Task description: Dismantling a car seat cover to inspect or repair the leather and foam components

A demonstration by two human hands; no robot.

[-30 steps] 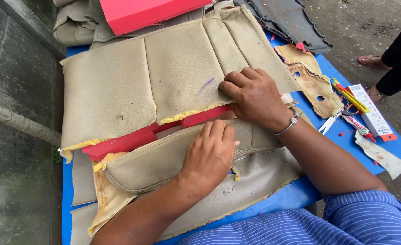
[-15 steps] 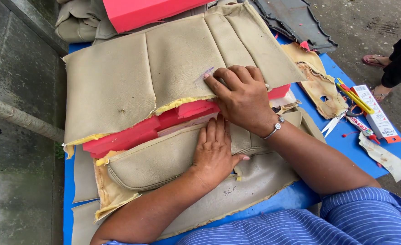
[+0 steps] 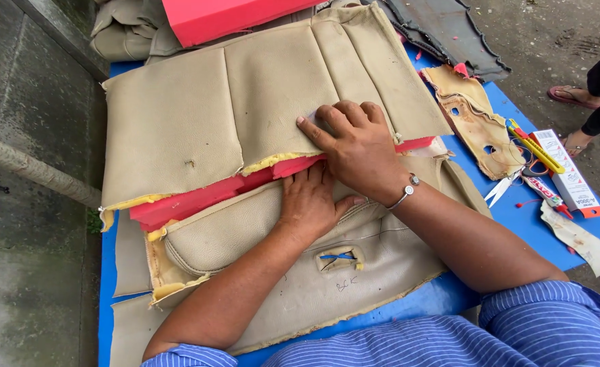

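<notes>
A large beige leatherette seat cover panel [image 3: 198, 115] lies across the blue table [image 3: 524, 217], with yellow foam showing along its torn front edge. Under that edge lies a red foam sheet [image 3: 198, 200]. My right hand [image 3: 354, 146], with a metal bracelet at the wrist, presses flat on the panel near its front edge. My left hand [image 3: 310, 204] rests flat just below it on a second padded beige cover piece [image 3: 245, 234]. Neither hand grips anything.
A torn tan cover scrap with holes [image 3: 473, 122] lies to the right. Beyond it lie scissors [image 3: 500, 190], a yellow-red cutter [image 3: 534, 146] and a white-orange box [image 3: 568, 177]. A red foam block [image 3: 225, 17] and grey fabric [image 3: 443, 30] sit at the back. Another person's sandalled foot [image 3: 572, 95] stands at far right.
My right hand has slid left along the upper panel's front edge. My left hand has shifted up to just beneath it, and the view has moved closer.
</notes>
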